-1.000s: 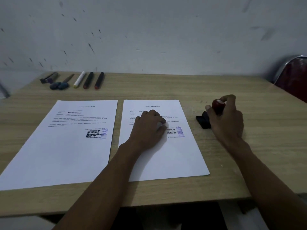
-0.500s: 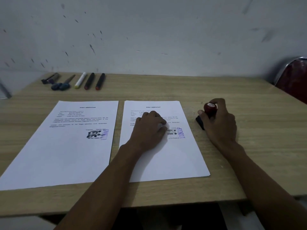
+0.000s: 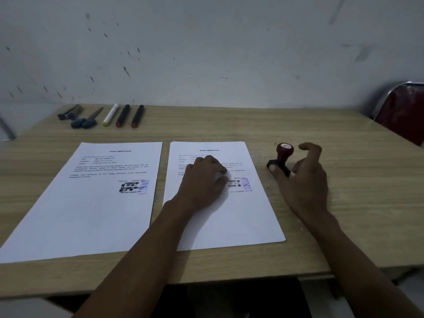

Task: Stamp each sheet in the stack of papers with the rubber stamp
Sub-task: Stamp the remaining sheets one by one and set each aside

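Observation:
Two printed sheets lie side by side on the wooden table [image 3: 344,203]. The left sheet [image 3: 87,203] and the right sheet [image 3: 241,216] each carry a purple stamp mark beside the signature block. My left hand [image 3: 204,180] rests knuckles-up on the right sheet, its fingers curled under, and holds it down. The rubber stamp [image 3: 283,154], red knob on a black base, stands upright on the table just right of that sheet. My right hand [image 3: 305,177] hovers beside it with loosely spread fingers, the thumb lying at the stamp's base, gripping nothing.
Several pens and markers [image 3: 124,115] and small tools lie in a row at the table's far left, near the wall. A red chair with a metal frame [image 3: 403,111] stands past the right corner. The table's front edge runs just below the sheets.
My right hand set the stamp down on the table and let go, its fingers now spread away from the knob. My left hand stayed on the right sheet.

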Demonstrator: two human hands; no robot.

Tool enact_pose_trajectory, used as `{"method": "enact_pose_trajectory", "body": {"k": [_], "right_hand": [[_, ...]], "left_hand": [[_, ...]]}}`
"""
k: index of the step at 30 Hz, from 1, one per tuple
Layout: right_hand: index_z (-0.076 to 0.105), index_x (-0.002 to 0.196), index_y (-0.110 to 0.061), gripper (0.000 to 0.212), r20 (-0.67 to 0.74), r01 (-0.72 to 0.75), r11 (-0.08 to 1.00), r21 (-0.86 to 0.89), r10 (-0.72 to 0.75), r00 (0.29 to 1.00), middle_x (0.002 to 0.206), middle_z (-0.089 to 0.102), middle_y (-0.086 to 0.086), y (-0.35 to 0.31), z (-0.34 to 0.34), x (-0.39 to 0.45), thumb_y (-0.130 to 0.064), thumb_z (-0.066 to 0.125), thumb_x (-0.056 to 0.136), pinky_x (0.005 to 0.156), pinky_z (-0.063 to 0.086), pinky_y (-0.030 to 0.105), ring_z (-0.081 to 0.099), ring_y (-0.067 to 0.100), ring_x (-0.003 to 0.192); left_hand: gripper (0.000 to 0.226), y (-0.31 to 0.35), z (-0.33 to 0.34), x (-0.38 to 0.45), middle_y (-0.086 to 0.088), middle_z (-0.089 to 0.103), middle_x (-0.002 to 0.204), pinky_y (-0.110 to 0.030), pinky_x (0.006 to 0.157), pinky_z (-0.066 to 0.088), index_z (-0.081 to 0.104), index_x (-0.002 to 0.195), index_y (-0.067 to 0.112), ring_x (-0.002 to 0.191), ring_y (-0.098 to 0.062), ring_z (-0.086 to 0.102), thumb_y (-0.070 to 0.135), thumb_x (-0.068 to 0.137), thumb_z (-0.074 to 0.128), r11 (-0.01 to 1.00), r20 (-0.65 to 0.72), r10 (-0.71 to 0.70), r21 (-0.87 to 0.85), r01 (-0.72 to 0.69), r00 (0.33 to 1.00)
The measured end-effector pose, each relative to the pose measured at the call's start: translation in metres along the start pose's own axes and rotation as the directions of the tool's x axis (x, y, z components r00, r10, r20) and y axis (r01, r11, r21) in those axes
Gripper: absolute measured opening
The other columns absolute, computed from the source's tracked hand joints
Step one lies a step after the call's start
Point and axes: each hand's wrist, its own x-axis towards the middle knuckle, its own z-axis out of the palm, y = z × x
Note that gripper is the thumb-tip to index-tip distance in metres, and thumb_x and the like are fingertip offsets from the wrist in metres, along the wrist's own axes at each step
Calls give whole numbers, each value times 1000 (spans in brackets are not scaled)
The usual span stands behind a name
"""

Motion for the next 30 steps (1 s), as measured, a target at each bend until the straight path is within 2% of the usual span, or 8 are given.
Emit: {"method": "enact_pose_trajectory", "body": {"k": [3,5,8,11,14,17,21,30], "right_hand": [[47,104,-21,41,21,-33,997,-73,35,999,85,59,-2,-7,-7,-12,-36,76,78,64,42,34,61,26,84],[56,91,-26,29,132,-44,987,-153,64,989,83,60,-7,-13,-10,-25,-49,70,79,63,42,31,62,21,81],[57,72,-23,51,266,16,960,-279,61,962,80,56,-6,-22,-7,-40,-74,60,72,59,38,27,57,17,78],[46,58,-19,58,281,41,948,-315,53,958,74,52,-3,-31,-6,-47,-72,68,68,56,33,27,55,20,75],[57,65,-19,46,281,-56,968,-243,125,952,72,57,-6,-36,-7,-46,-58,80,65,56,40,29,58,17,71],[62,84,-24,35,265,-167,978,-129,196,944,76,58,-14,-42,-9,-45,-40,87,65,68,51,32,62,14,76],[65,73,-21,24,240,-278,961,17,266,934,68,63,-11,-43,-11,-41,-20,88,67,70,55,37,66,17,71],[71,73,-19,15,178,-151,981,-122,171,969,79,68,6,-43,-9,-46,-29,77,82,69,51,35,64,30,81]], "left_hand": [[20,2,-3,-2,3,62,114,-40,94,41,70,104,23,109,-22,53,27,88,59,1000,12,-1,-26,2,1000],[25,2,-10,-3,2,61,118,-39,97,41,69,109,22,113,-23,53,30,86,63,998,1,-19,-57,19,1000],[40,-1,-26,-5,-1,55,127,-38,97,40,64,118,22,119,-24,48,41,83,67,991,-99,-129,25,132,987],[65,-5,-38,-10,-8,48,132,-43,99,37,54,127,21,126,-30,40,58,76,67,942,-30,-271,197,271,962],[74,-8,-37,-19,-7,43,135,-45,102,32,51,128,22,130,-31,34,68,72,64,917,93,-342,250,311,935],[72,-10,-31,-23,-4,46,131,-44,100,34,53,126,23,127,-30,36,70,72,61,916,63,-338,253,313,939],[73,-13,-29,-24,-3,49,128,-44,99,36,55,124,24,126,-29,38,72,70,60,919,30,-329,239,313,944],[71,-15,-26,-26,-1,50,127,-45,101,34,58,120,25,127,-27,38,73,68,60,935,-9,-310,178,306,951]]}}
